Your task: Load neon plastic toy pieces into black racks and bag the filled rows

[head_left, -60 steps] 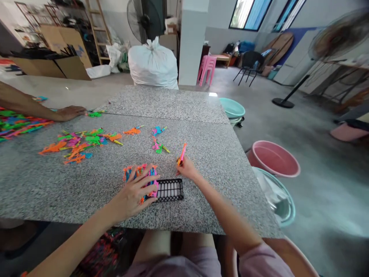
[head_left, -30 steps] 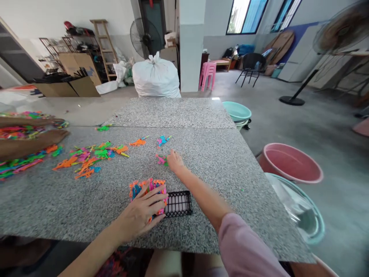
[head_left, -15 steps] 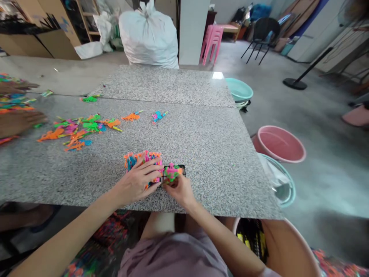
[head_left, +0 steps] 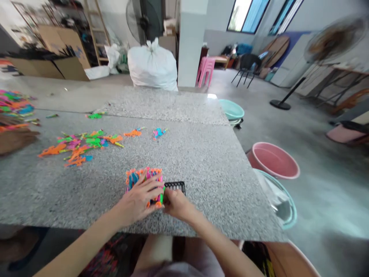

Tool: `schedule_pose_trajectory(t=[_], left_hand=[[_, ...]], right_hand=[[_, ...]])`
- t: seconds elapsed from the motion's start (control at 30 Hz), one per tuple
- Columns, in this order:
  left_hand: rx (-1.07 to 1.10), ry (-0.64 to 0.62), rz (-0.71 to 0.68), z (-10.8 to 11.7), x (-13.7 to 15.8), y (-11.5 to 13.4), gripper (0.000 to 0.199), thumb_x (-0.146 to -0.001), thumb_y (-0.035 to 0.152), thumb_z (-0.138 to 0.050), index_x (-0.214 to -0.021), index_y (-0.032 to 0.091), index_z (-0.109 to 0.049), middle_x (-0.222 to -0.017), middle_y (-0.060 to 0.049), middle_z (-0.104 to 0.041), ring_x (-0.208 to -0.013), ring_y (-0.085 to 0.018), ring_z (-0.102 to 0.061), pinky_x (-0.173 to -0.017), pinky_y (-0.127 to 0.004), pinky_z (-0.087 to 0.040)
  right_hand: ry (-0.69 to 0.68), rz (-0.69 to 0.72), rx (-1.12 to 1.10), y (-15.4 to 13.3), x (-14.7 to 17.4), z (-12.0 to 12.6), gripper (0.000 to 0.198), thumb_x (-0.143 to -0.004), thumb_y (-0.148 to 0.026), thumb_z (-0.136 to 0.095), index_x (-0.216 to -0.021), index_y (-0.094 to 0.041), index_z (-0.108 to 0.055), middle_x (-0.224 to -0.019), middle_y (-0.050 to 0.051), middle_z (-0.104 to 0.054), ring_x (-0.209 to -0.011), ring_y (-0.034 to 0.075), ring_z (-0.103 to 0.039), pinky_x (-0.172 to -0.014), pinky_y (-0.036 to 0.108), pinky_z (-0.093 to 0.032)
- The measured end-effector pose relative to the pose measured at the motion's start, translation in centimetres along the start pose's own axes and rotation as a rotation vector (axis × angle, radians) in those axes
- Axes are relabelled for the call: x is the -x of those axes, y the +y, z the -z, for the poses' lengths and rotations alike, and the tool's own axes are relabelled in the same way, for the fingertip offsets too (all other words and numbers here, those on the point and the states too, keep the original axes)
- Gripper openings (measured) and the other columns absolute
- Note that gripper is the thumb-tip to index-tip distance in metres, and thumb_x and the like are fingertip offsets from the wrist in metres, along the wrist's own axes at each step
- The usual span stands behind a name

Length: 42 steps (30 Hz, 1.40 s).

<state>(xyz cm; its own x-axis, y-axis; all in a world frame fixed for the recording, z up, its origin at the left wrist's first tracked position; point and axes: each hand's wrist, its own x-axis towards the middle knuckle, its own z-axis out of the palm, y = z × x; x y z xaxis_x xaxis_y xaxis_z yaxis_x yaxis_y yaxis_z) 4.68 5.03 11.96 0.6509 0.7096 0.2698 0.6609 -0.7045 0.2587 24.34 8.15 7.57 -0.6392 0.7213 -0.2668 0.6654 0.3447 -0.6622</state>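
A tight row of small plastic toys [head_left: 132,180], mostly orange, blue and pink, stands in front of me. It reaches up to a black slotted tray [head_left: 179,186], whose right end shows bare; whether the tray runs on beneath the toys is hidden. My left hand [head_left: 142,194] lies across the row from the near side, fingers stretched out and apart on top. Against the right end of the row, my right hand [head_left: 174,202] is closed with bent fingers on a toy with a green edge [head_left: 163,194]. Most of that toy is covered by the fingers.
Loose bright toys [head_left: 93,141] lie scattered at the left of the table [head_left: 207,165]. Another person's hand [head_left: 19,140] rests by a heap of toys [head_left: 17,102] at the far left. A pink tub [head_left: 275,161] stands beyond the table's right edge.
My right hand has brought a pink and green toy left, from above the black tray to the end of the row. The tray's slots now show. The view has tipped upward.
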Motion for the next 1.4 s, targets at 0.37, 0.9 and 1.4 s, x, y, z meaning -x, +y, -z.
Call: schedule_pose_trajectory(t=[0.37, 0.9, 1.4], left_hand=[[-0.208, 0.110, -0.164, -2.9, 1.0, -1.6, 0.029, -0.093, 0.029, -0.062, -0.122, 0.027, -0.065, -0.129, -0.002, -0.069, -0.138, -0.024, -0.050, -0.127, -0.049, -0.018], [-0.016, 0.019, 0.001, 0.3, -0.2, 0.5, 0.031, -0.094, 0.024, -0.061, -0.125, 0.025, -0.064, -0.123, -0.003, -0.070, -0.137, -0.026, -0.051, -0.128, -0.052, -0.013], [-0.005, 0.046, -0.017, 0.3, -0.3, -0.1, 0.024, -0.095, 0.033, -0.059, -0.117, 0.026, -0.068, -0.122, -0.002, -0.071, -0.134, -0.025, -0.054, -0.127, -0.050, -0.015]], right_hand=[[0.376, -0.071, 0.549, 2.5, -22.2, 12.2, 0.051, -0.092, 0.000, -0.043, -0.141, -0.014, -0.049, -0.149, 0.018, -0.049, -0.137, 0.024, -0.047, -0.101, 0.033, -0.047], [0.316, -0.071, -0.268, 9.0, -10.9, 6.8, 0.032, -0.089, -0.029, -0.058, -0.117, -0.018, -0.047, -0.089, 0.003, -0.067, -0.070, 0.017, -0.066, -0.060, 0.027, -0.053], [0.596, 0.087, -1.081, 7.5, -1.8, 1.0, 0.049, -0.063, -0.032, -0.078, -0.106, -0.024, -0.056, -0.114, 0.003, -0.061, -0.065, 0.009, -0.056, -0.056, 0.024, -0.052]])
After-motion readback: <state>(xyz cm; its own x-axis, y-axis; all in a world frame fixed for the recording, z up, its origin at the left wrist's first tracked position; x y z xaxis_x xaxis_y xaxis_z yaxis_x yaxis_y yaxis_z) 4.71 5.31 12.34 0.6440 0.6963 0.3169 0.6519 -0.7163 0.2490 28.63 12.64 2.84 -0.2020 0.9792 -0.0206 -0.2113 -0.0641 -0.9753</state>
